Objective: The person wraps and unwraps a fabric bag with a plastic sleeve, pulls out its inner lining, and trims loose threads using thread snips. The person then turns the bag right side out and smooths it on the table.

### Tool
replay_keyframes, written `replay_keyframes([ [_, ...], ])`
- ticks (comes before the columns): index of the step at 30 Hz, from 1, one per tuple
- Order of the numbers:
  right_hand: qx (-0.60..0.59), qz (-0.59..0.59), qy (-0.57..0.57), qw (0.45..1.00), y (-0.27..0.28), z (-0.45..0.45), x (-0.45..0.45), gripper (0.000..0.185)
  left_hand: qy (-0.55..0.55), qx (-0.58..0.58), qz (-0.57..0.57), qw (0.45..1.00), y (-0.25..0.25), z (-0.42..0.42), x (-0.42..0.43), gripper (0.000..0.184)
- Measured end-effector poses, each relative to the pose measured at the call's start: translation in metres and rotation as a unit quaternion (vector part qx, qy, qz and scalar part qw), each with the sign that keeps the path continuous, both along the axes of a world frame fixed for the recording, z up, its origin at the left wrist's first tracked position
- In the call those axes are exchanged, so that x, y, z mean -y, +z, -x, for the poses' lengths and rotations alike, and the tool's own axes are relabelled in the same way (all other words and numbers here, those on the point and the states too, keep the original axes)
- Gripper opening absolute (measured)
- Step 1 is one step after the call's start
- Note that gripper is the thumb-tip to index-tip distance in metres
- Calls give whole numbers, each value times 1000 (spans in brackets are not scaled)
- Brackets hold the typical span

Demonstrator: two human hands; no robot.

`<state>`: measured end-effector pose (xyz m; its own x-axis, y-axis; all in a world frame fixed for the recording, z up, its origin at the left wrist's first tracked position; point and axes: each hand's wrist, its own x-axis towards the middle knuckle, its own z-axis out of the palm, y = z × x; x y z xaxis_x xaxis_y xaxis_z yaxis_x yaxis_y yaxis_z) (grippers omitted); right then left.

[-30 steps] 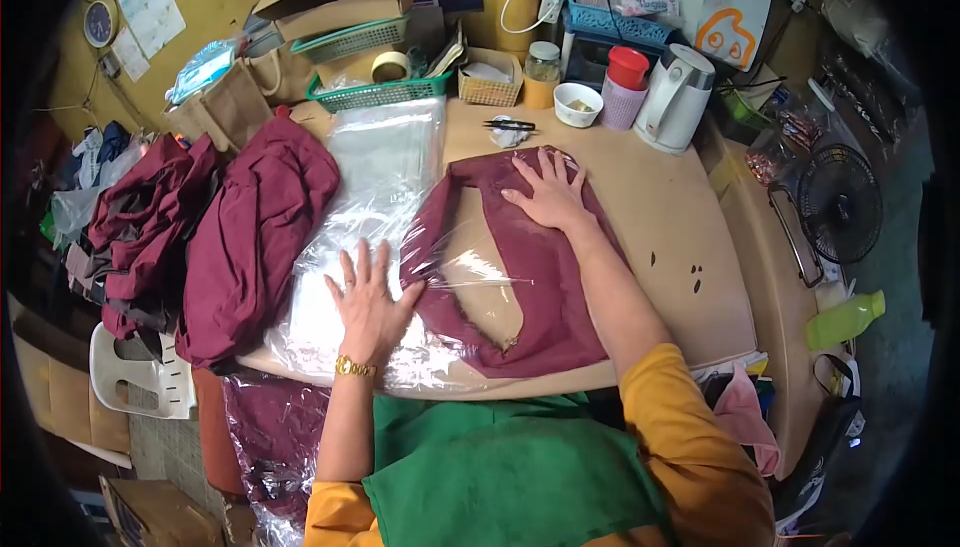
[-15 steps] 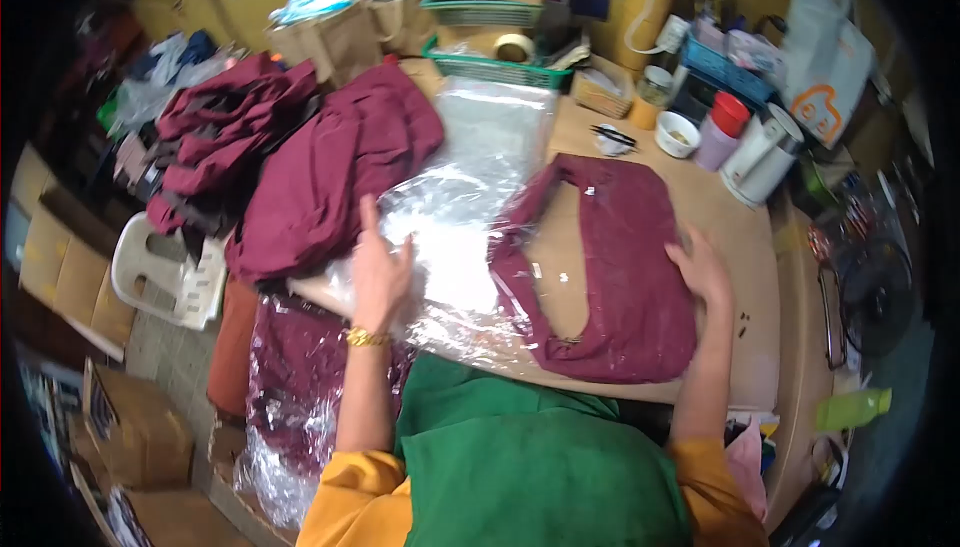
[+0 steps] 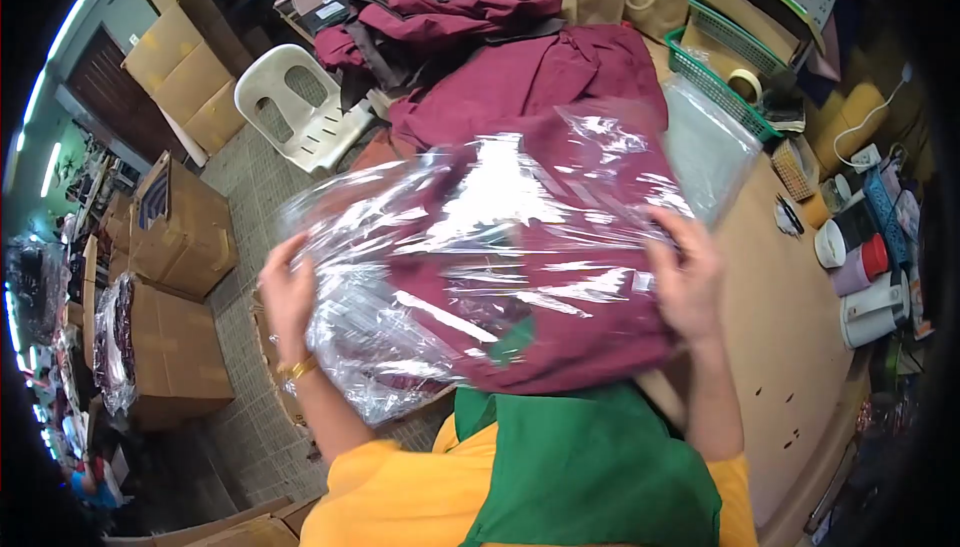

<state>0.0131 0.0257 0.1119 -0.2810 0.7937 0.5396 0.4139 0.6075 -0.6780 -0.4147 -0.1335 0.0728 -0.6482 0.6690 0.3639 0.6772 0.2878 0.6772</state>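
Observation:
A maroon garment in a shiny clear plastic bag [image 3: 590,327] is held up flat in front of my body, above the table's near left edge. My left hand [image 3: 290,297] grips the loose plastic at its left end. On the right, my right hand [image 3: 690,272] is closed on the bag's edge, over the maroon cloth. Behind the bag lies a folded maroon garment [image 3: 530,77], partly covered by it. Flat clear plastic bags [image 3: 705,137] lie on the table to the right of that garment.
Maroon and dark clothes [image 3: 430,7] are heaped at the back. A white plastic chair [image 3: 310,117] and cardboard boxes [image 3: 180,337] stand on the left. Green baskets [image 3: 715,87] sit at the back right. A white kettle [image 3: 870,317] and a bowl [image 3: 829,244] are on the table [image 3: 770,347].
Both hands have taken hold of the bagged garment and lifted it off the table, leftward. The view has turned left, showing more floor and boxes.

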Motion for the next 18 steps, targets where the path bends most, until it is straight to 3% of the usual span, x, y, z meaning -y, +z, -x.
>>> replay_keyframes([
  [2,-13,-20,116,993,-7,63,-10,30,77,34,-31,996,-3,37,64,34],
  [3,-21,-17,154,988,-17,94,-15,30,112,21,14,993,-6,50,91,32],
  [5,5,-9,211,977,-48,147,-23,31,119,151,141,971,-38,91,141,41],
  [6,39,-2,231,972,-67,168,-26,32,121,149,141,971,-46,86,143,41],
  [7,110,-4,214,971,-87,185,-27,30,220,76,293,927,-52,73,138,46],
  [8,180,-7,194,964,-106,198,-27,27,309,0,434,846,-60,65,133,52],
  [9,276,-82,165,943,-126,206,-22,29,336,-82,401,849,-87,71,125,58],
  [10,346,-107,170,916,-143,211,-16,42,359,-164,364,844,-111,77,115,65],
  [12,397,-120,226,882,-142,203,13,69,258,-184,304,898,-114,48,55,71],
  [14,442,15,295,847,-149,194,38,89,143,-141,308,930,-117,10,-7,75],
  [18,541,193,351,740,-202,178,38,95,94,-96,314,940,-187,-4,-70,89],
])
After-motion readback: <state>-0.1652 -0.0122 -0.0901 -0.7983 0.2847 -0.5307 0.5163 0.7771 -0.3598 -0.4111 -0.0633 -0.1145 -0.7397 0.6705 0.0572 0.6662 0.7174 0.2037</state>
